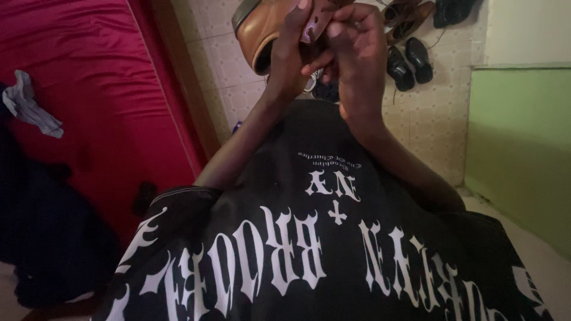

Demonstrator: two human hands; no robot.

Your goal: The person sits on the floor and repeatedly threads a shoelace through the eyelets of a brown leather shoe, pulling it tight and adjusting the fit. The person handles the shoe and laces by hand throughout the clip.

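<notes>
My black printed shirt (309, 249) fills the near view. Above it, my left hand (291, 53) wraps closed around the tan leather shoe (262, 27), raised in front of my chest. My right hand (354, 50) pinches closed at its opening; on what, I cannot tell. I should grip the shoe firmly and work slowly.

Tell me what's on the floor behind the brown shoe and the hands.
Black shoes lie on the tiled floor beyond the brown shoe; the left hand and right hand cover whatever lies directly behind.
</notes>
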